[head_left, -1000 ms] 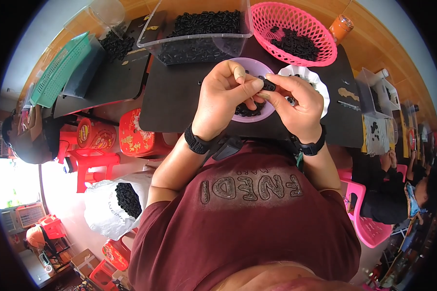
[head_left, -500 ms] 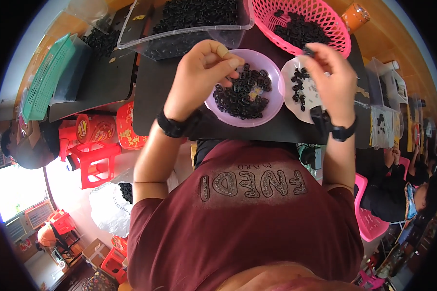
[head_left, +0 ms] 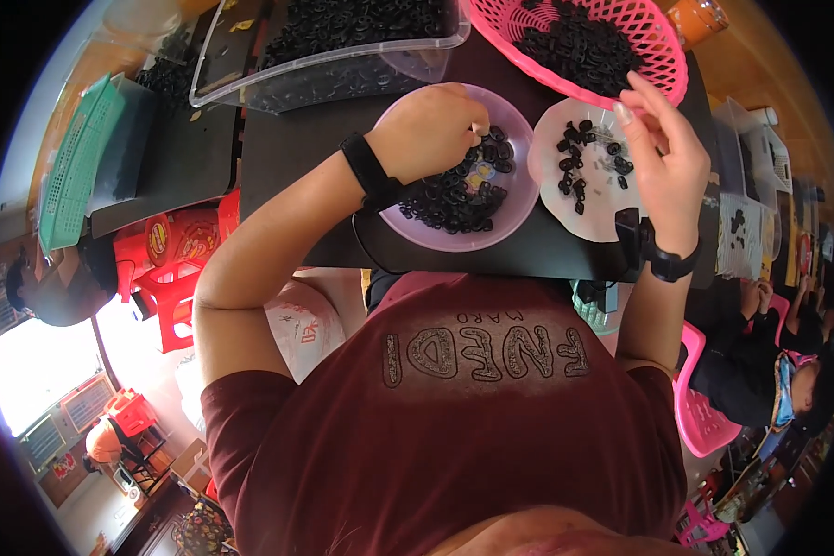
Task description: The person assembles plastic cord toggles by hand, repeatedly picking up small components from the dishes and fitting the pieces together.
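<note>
Since half a second ago the left hand (head_left: 431,130) has dipped into the round purple plastic bowl of small black rings (head_left: 454,190), fingers curled onto them, grip hidden; the right hand (head_left: 663,153) hangs loosely open, holding nothing visible, over the white dish (head_left: 574,176) by the pink mesh basket (head_left: 588,42)

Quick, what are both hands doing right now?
Left hand: fingers curled into the black pieces in the purple bowl; grip cannot be told.
Right hand: open, over the white plate, holding nothing visible.
</note>
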Available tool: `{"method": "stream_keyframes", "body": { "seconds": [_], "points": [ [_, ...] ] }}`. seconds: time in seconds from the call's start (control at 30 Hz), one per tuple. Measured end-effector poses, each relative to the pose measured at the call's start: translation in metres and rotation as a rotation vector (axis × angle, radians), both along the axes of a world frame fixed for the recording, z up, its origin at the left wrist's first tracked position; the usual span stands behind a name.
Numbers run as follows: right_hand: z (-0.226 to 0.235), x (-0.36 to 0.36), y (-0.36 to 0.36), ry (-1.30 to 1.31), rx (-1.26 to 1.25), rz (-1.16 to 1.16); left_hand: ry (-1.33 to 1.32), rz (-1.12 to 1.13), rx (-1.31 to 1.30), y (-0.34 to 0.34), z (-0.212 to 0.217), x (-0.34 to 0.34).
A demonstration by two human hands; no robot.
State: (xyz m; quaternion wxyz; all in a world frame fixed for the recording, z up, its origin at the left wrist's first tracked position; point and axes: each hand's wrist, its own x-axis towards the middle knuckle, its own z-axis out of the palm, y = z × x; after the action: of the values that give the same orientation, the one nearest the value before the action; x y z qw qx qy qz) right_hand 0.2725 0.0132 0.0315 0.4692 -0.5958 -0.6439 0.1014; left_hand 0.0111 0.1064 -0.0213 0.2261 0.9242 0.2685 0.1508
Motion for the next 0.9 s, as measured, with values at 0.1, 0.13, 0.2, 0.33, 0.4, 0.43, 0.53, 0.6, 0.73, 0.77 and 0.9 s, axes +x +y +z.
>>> {"method": "stream_keyframes", "body": {
  "seconds": [0.1, 0.13, 0.2, 0.33, 0.4, 0.43, 0.53, 0.6, 0.73, 0.77, 0.9],
  "points": [
    [-0.008, 0.004, -0.010, 0.027, -0.014, 0.011, 0.103, -0.025, 0.071, 0.000, -0.005, 0.010],
    [-0.012, 0.008, -0.014, 0.037, -0.026, 0.003, 0.173, 0.000, 0.050, -0.003, -0.002, 0.014],
    [-0.013, 0.013, -0.019, 0.063, -0.066, -0.033, 0.237, 0.005, 0.049, -0.009, 0.003, 0.016],
    [-0.017, 0.031, -0.029, -0.056, -0.222, -0.064, 0.332, 0.021, 0.048, -0.016, 0.005, 0.019],
    [-0.025, 0.041, -0.032, -0.114, -0.282, -0.030, 0.348, 0.019, 0.039, -0.016, 0.005, 0.020],
    [-0.028, 0.045, -0.033, -0.169, -0.340, 0.016, 0.347, 0.038, 0.043, -0.015, 0.004, 0.020],
    [-0.032, 0.048, -0.033, -0.263, -0.355, 0.060, 0.278, 0.053, 0.032, -0.013, 0.002, 0.019],
    [-0.033, 0.048, -0.032, -0.321, -0.353, 0.086, 0.210, 0.048, 0.014, -0.012, 0.003, 0.018],
    [-0.032, 0.045, -0.030, -0.454, -0.413, 0.199, -0.034, 0.163, -0.248, -0.021, 0.024, 0.012],
    [-0.033, 0.045, -0.031, -0.492, -0.409, 0.247, -0.102, 0.192, -0.307, -0.024, 0.027, 0.009],
    [-0.035, 0.045, -0.030, -0.513, -0.419, 0.210, -0.195, 0.280, -0.660, -0.036, 0.029, -0.001]
  ]
}}
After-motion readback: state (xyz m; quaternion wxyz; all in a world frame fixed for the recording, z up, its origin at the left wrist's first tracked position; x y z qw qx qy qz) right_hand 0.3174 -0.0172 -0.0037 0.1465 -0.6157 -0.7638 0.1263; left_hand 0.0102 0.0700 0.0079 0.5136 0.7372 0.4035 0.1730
